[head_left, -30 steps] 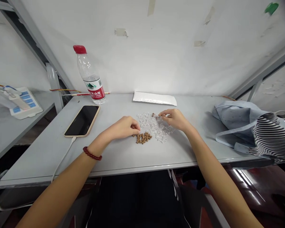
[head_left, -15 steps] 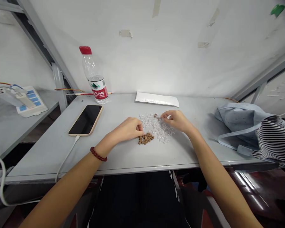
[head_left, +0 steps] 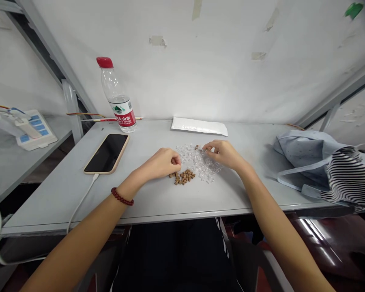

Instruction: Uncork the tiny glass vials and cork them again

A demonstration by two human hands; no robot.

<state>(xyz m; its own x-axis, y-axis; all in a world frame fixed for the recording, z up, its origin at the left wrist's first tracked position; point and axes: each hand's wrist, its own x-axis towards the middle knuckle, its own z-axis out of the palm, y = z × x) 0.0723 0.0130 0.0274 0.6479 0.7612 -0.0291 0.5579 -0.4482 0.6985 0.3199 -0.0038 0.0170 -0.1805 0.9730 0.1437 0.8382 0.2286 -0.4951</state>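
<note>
One left hand (head_left: 159, 164), one right hand (head_left: 223, 155), one water bottle (head_left: 118, 101), one smartphone (head_left: 107, 154), one white envelope (head_left: 199, 126), one cloth bag (head_left: 304, 156), one heap of brown pellets (head_left: 182, 177), one heap of clear beads (head_left: 200, 162)

Your left-hand grip (head_left: 161, 163) rests curled just above a small heap of brown pellets (head_left: 182, 177) mid-frame. Your right-hand grip (head_left: 223, 155) reaches over the clear plastic pieces (head_left: 200, 164) beside them on the grey worktop (head_left: 57, 198), with a smartphone (head_left: 107, 154) left of centre.
</note>
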